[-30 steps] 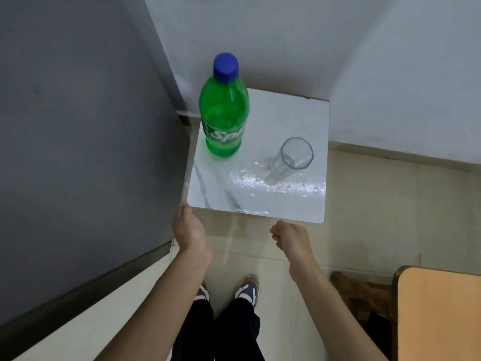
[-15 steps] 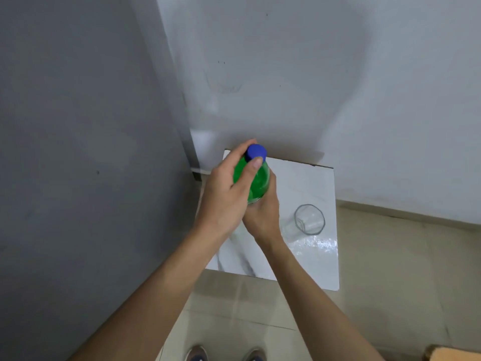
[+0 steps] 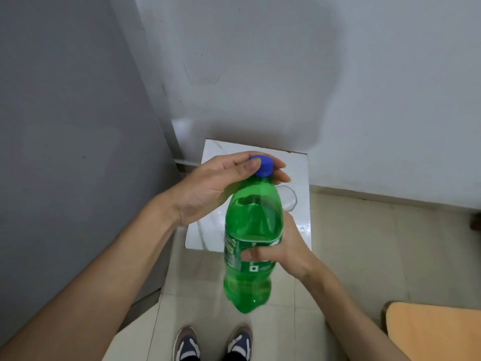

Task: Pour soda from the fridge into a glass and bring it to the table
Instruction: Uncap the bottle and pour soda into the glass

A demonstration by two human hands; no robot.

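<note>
A green soda bottle with a blue cap is lifted off the white marble stand and hangs in the air in front of me. My right hand grips its labelled middle. My left hand wraps its thumb and fingers around the cap. A clear empty glass stands on the stand, mostly hidden behind the bottle and my left fingers.
A grey fridge side fills the left. White walls close the corner behind the stand. The corner of a tan wooden table shows at the bottom right. My shoes stand on the beige tiled floor.
Both hands went from the stand's front edge to the bottle, then lifted it off the stand toward me. The left hand stays on the cap.
</note>
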